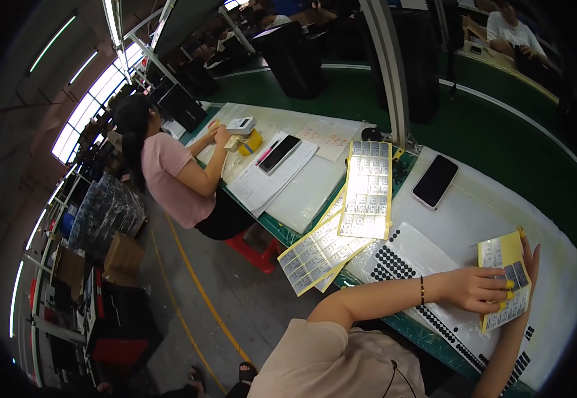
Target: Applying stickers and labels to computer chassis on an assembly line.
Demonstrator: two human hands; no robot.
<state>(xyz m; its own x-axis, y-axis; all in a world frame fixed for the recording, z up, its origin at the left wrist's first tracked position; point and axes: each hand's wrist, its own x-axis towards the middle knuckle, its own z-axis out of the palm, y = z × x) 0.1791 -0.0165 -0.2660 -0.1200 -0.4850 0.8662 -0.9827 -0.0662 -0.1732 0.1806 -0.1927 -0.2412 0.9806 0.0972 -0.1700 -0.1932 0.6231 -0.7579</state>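
At the right side of the table, my right hand [532, 265] holds a yellow-backed label sheet [512, 247] from behind. Part of that hand is hidden by the sheet. Across the front of the sheet lies my left hand [474, 289], with its fingers bent together and yellow covers on the fingertips. Grey printed labels show beside these fingers; whether a loose label is pinched there I cannot make out. Under my left forearm lies a clear sheet of round black stickers [394, 257], with more black dots in rows toward the table's near edge.
More label sheets [368, 189] overlap left of my forearm, one reaching past the table edge. A phone [435, 180] lies farther back by a metal post [389, 73]. To the left, a seated co-worker [175, 166] works near papers [282, 174] and another phone [280, 155].
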